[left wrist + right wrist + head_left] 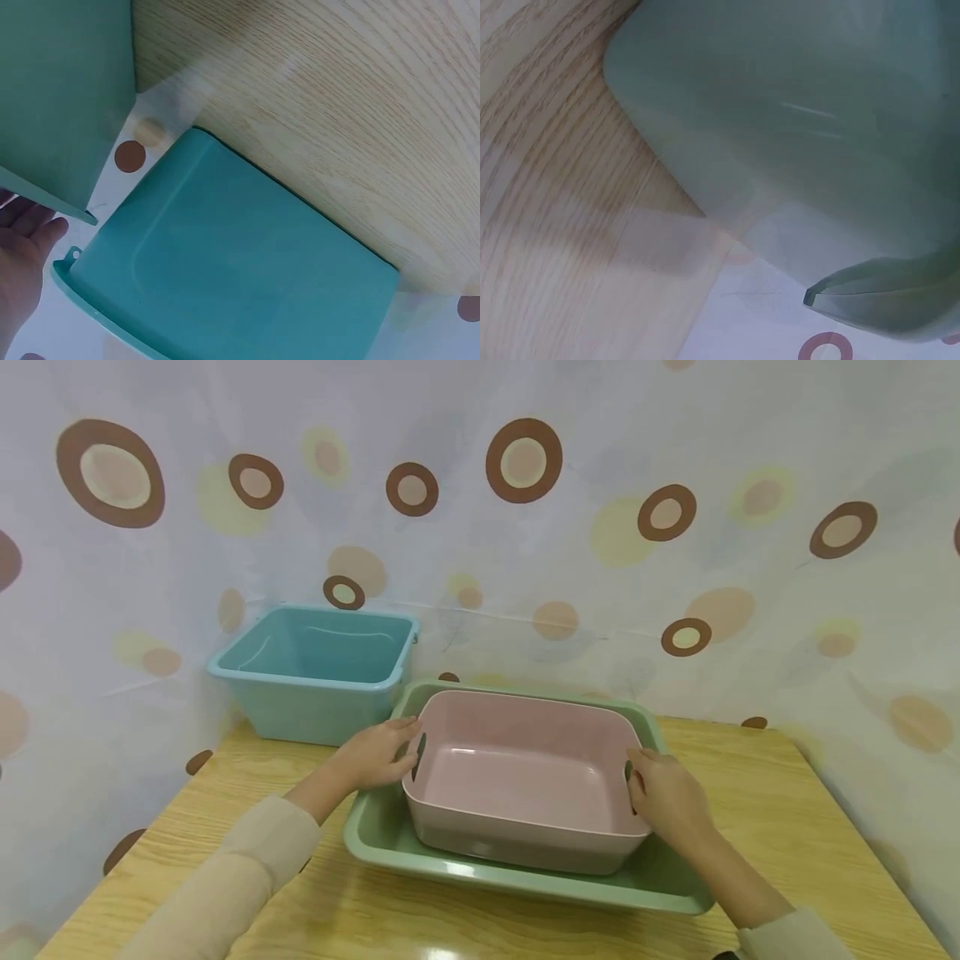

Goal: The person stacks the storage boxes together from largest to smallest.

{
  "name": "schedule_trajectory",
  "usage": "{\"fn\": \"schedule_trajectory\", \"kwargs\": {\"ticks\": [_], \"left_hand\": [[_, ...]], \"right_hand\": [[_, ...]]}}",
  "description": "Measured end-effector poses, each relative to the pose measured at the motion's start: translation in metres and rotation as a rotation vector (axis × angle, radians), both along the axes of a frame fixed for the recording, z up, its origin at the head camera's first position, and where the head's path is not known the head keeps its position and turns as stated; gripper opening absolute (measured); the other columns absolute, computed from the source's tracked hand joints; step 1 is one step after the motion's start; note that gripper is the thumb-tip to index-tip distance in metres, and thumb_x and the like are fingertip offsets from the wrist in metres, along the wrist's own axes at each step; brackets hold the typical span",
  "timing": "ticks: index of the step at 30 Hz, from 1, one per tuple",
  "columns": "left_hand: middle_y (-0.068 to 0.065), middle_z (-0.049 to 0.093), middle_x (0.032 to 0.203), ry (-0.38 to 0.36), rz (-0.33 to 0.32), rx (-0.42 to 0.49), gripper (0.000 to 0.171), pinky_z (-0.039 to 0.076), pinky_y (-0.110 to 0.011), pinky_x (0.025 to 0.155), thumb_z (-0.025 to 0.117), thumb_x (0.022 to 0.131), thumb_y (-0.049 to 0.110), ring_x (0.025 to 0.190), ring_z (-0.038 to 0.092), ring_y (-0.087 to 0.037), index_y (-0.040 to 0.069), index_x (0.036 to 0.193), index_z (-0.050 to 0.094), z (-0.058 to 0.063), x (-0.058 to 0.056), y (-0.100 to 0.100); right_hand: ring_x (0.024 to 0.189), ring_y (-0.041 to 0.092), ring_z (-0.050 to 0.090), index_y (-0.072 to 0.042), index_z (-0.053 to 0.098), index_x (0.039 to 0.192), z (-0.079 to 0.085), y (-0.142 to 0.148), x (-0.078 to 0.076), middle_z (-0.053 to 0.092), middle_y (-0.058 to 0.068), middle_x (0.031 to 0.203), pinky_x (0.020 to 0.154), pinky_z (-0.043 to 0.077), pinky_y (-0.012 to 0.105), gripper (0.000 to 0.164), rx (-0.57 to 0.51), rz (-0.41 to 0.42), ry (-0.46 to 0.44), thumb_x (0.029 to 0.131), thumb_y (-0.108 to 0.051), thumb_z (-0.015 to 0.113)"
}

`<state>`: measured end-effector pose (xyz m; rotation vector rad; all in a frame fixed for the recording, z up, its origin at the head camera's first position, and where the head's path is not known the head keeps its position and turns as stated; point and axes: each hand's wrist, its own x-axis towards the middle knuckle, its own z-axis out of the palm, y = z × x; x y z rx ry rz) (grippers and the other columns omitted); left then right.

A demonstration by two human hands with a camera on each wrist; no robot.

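Note:
A pink rectangular basin (517,843) with a slot handle at each end sits inside a larger green basin (525,883), low in the middle of the head view. At its left end is my left hand (375,753), fingers extended to the rim and thumb apart, beside the handle slot. My right hand (670,795) grips the right end, its fingers curled at the slot. In the left wrist view, the left hand (22,259) appears partly behind the rim of the green basin (64,97). The green basin (765,127) fills much of the right wrist view, where the right hand is hidden.
A blue tub (315,714) stands at the back left, close beside the green basin. Both rest on a wood-grain table (765,827). White sheeting (480,552) with brown and yellow circles hangs behind and along both sides.

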<state>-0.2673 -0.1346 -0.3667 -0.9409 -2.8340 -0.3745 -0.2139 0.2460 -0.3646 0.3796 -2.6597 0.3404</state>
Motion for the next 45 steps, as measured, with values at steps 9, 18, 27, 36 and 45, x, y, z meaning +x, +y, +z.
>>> {"fn": "schedule_trajectory", "kwargs": {"ticks": [9, 18, 27, 36, 45], "left_hand": [[-0.022, 0.063, 0.117, 0.173, -0.016, 0.062, 0.038, 0.05, -0.046, 0.091, 0.055, 0.087, 0.018, 0.109, 0.061, -0.035, -0.005, 0.117, 0.061, -0.004, 0.008, -0.008], [-0.019, 0.065, 0.115, 0.203, 0.059, 0.132, 0.037, 0.049, -0.046, 0.09, 0.057, 0.087, 0.019, 0.107, 0.061, -0.034, -0.004, 0.116, 0.062, -0.01, 0.012, -0.028], [-0.022, 0.064, 0.115, 0.183, 0.145, 0.176, 0.035, 0.049, -0.049, 0.089, 0.058, 0.088, 0.015, 0.107, 0.06, -0.038, -0.005, 0.116, 0.061, -0.013, 0.016, -0.061], [-0.027, 0.06, 0.118, 0.125, 0.263, 0.207, 0.036, 0.046, -0.054, 0.09, 0.054, 0.091, 0.014, 0.105, 0.059, -0.043, -0.008, 0.119, 0.057, -0.01, 0.02, -0.098], [-0.031, 0.056, 0.12, 0.006, 0.47, 0.236, 0.047, 0.049, -0.055, 0.078, 0.044, 0.096, 0.028, 0.086, 0.066, -0.039, -0.008, 0.127, 0.051, 0.001, 0.023, -0.136]], "right_hand": [[0.053, 0.014, 0.035, 0.006, 0.065, 0.111, 0.009, -0.001, 0.011, 0.067, 0.024, 0.099, 0.039, 0.027, 0.022, 0.03, -0.049, -0.029, -0.081, 0.089, -0.007, 0.049], [0.059, 0.021, 0.048, 0.006, 0.063, 0.114, 0.018, -0.004, 0.018, 0.063, 0.029, 0.109, 0.041, 0.034, 0.028, 0.034, -0.058, -0.067, -0.154, 0.089, -0.013, 0.051], [0.05, 0.013, 0.039, 0.004, 0.064, 0.113, 0.023, -0.016, 0.02, 0.069, 0.02, 0.092, 0.039, 0.029, 0.025, 0.034, -0.109, -0.05, -0.185, 0.087, -0.014, 0.052], [0.042, 0.009, 0.031, 0.004, 0.065, 0.112, 0.03, -0.04, 0.028, 0.067, 0.016, 0.074, 0.039, 0.029, 0.024, 0.033, -0.197, -0.005, -0.174, 0.087, -0.015, 0.055], [0.042, 0.012, 0.049, 0.009, 0.058, 0.119, 0.048, -0.067, 0.037, 0.063, 0.029, 0.11, 0.046, 0.039, 0.025, 0.039, -0.288, 0.065, -0.231, 0.088, -0.014, 0.057]]}}
